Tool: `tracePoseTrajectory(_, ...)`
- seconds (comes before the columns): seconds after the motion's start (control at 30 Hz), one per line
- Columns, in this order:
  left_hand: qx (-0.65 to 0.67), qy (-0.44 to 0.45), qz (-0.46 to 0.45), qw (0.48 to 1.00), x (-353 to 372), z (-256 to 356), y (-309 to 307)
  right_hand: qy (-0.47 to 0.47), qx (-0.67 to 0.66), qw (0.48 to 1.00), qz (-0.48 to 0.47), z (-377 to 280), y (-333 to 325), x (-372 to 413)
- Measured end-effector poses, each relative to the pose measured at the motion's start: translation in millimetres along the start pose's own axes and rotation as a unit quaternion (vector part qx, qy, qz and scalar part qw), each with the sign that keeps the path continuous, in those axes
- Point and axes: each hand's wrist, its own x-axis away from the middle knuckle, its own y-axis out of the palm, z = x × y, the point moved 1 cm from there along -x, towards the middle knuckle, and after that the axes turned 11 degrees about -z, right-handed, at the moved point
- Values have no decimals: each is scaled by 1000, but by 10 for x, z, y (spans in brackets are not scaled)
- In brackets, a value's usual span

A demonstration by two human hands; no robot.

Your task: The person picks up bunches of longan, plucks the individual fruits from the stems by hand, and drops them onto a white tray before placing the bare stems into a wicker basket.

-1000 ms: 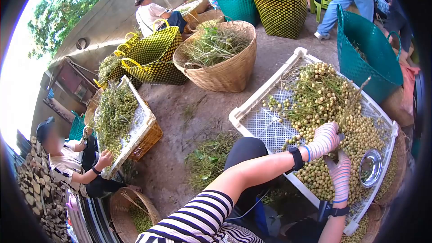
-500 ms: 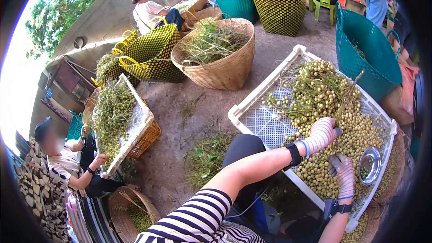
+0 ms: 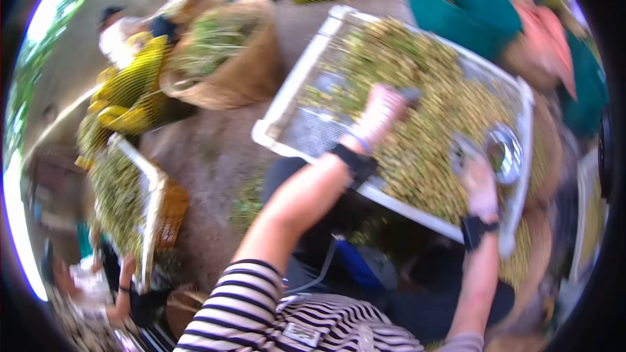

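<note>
A white slatted tray (image 3: 298,74) stands before me, heaped with small round tan fruits (image 3: 427,169) and stalks. My left hand (image 3: 383,114), in a striped glove with grey fingertips, is over the middle of the heap. Its fingers are smeared by motion, so I cannot make out a grip. My right hand (image 3: 478,179), gloved likewise, is low over the fruits near the tray's right side. Blur hides whether its fingers hold anything. Just right of it, a shiny metal bowl (image 3: 516,160) sits in the tray; its contents look dark and blurred.
A wicker basket (image 3: 261,68) of cut stalks stands at upper left, beside yellow-black woven baskets (image 3: 134,85). A teal basket (image 3: 456,16) is behind the tray. At left, a person (image 3: 88,287) sits by another white tray (image 3: 151,221) on an orange crate (image 3: 173,212).
My view has swung right and down, so the scene sits further left and higher, and everything is blurred. Both hands remain over the fruits; the right is now closer to the bowl.
</note>
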Motion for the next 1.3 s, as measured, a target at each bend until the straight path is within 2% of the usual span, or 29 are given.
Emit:
tracePoseTrajectory(0.03, -75, 59, -13, 995, -46, -159, 14, 102, -192, 976, 34, 10, -32, -10)
tracePoseTrajectory(0.07, 271, -14, -61, 960, 260, 419, 126, 111, -154, 982, 3, -89, 90, -11)
tracePoseTrajectory(0.13, 202, -39, -52, 977, 175, 295, 165, 149, -92, 984, -22, -201, 229, -70)
tracePoseTrajectory(0.2, 210, -60, -67, 974, 151, 266, 210, 148, -118, 980, -58, -194, 273, -106)
tracePoseTrajectory(0.3, 235, -43, -85, 967, 148, 223, 258, 142, -124, 982, -28, -161, 365, -148)
tracePoseTrajectory(0.33, 223, -48, -94, 969, 161, 234, 265, 140, -56, 988, -27, -154, 375, -148)
tracePoseTrajectory(0.43, 206, -49, -84, 974, 165, 219, 309, 140, -73, 986, -52, -162, 450, -183)
tracePoseTrajectory(0.53, 193, -53, -81, 976, 179, 233, 340, 135, -115, 984, -29, -116, 504, -188)
tracePoseTrajectory(0.6, 183, -58, -84, 978, 160, 221, 342, 118, -115, 986, 22, -81, 513, -198)
tracePoseTrajectory(0.63, 183, -40, -54, 981, 149, 219, 335, 179, -53, 982, 34, -207, 559, -177)
tracePoseTrajectory(0.67, 183, -21, -24, 983, 134, 222, 325, 179, -54, 982, 34, -181, 531, -178)
tracePoseTrajectory(0.73, 181, -6, -8, 983, 96, 215, 270, 248, -154, 955, 59, -77, 437, -161)
tracePoseTrajectory(0.77, 173, 7, 11, 985, 71, 178, 254, 234, -212, 947, 51, -26, 415, -138)
tracePoseTrajectory(0.8, 166, 20, 30, 985, 71, 166, 244, 235, -211, 947, 51, -25, 431, -143)
tracePoseTrajectory(0.87, 150, 11, 31, 988, 94, 113, 261, 167, -263, 949, -39, -9, 499, -150)
tracePoseTrajectory(0.9, 144, 17, 34, 989, 104, 117, 293, 163, -300, 938, -64, 3, 528, -171)
tracePoseTrajectory(1.03, 128, 31, 32, 991, 106, 98, 357, 175, -359, 917, 9, -46, 658, -221)
tracePoseTrajectory(1.1, 102, 39, 15, 994, 137, 105, 364, 169, -348, 922, 8, -52, 676, -232)
tracePoseTrajectory(1.2, 130, 59, -1, 990, 194, 117, 444, 162, -326, 931, 8, -16, 686, -241)
tracePoseTrajectory(1.3, 114, 41, 3, 993, 200, 116, 469, 167, -301, 938, 31, 93, 628, -239)
